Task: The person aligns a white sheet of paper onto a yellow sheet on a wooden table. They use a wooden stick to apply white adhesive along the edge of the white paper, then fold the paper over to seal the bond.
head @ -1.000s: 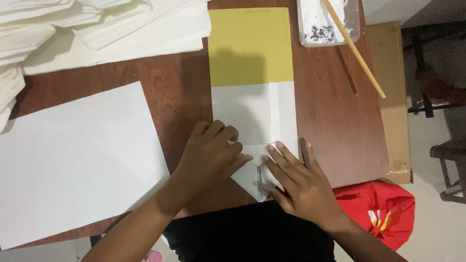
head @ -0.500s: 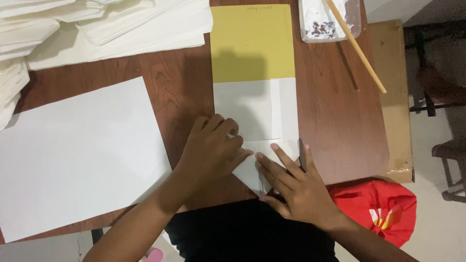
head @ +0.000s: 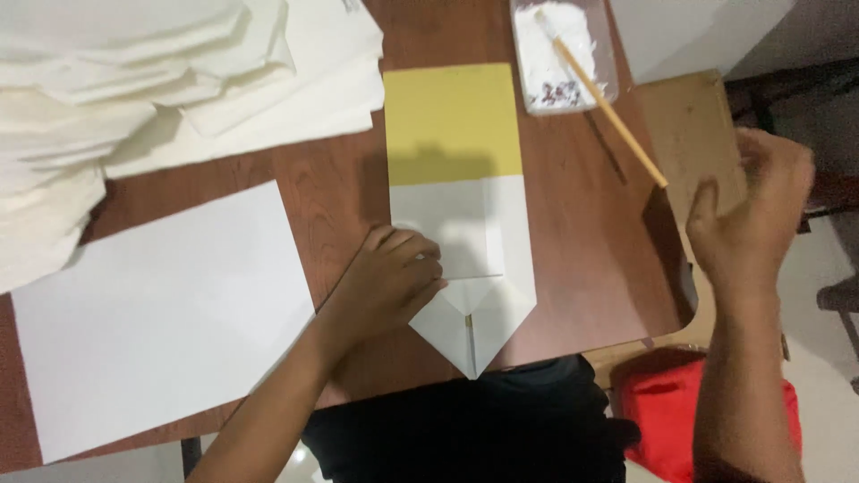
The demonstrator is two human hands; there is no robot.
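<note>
A folded white paper piece point(head: 488, 268) lies on the brown table point(head: 582, 233), its near end creased into a point at the table's front edge. Its far end sits on a yellow sheet point(head: 452, 121). My left hand point(head: 385, 286) rests on the left part of the white fold, fingers curled and pressing down. Lifted off the table at the right, my right hand point(head: 747, 215) hangs in the air with fingers loosely apart and nothing in it. It is near a wooden stick point(head: 608, 107) that leans out of a clear tub of white paste point(head: 559, 54).
A large white sheet point(head: 152, 313) lies at the left. Stacks of white folded paper point(head: 134, 80) fill the far left. A wooden board point(head: 693, 134) sits at the table's right edge. A red bag point(head: 662, 402) lies below on the right.
My right hand has left the paper's folded point and risen up to the right. The pointed fold is now uncovered. My left hand stays pressed on the paper.
</note>
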